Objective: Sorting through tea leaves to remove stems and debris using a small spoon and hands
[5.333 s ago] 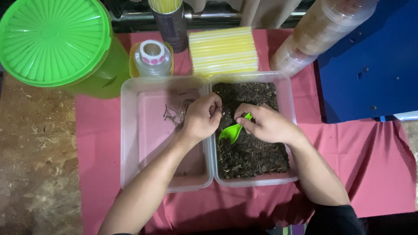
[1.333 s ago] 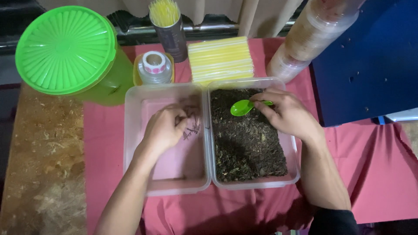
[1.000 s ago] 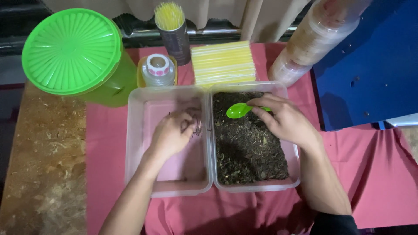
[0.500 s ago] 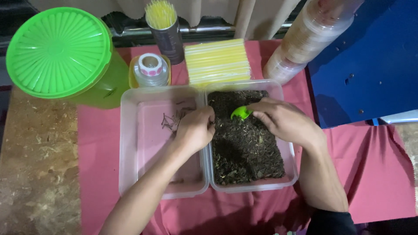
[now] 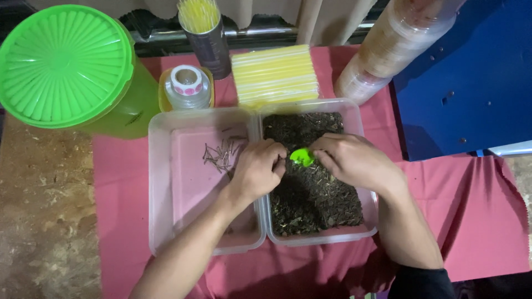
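Spoon: small green plastic spoon (image 5: 302, 156) over dark dried leaves (image 5: 316, 188) in right clear tub (image 5: 368, 202) | right hand (image 5: 354, 162) pinches its handle (light, stiff, likely slick) | left hand (image 5: 257, 169) pinches at leaves beside bowl | thin brown stems (image 5: 221, 154) in left clear tub (image 5: 158, 182)

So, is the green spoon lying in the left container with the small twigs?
No, the right hand holds the green spoon over the dark leaves in the right container.
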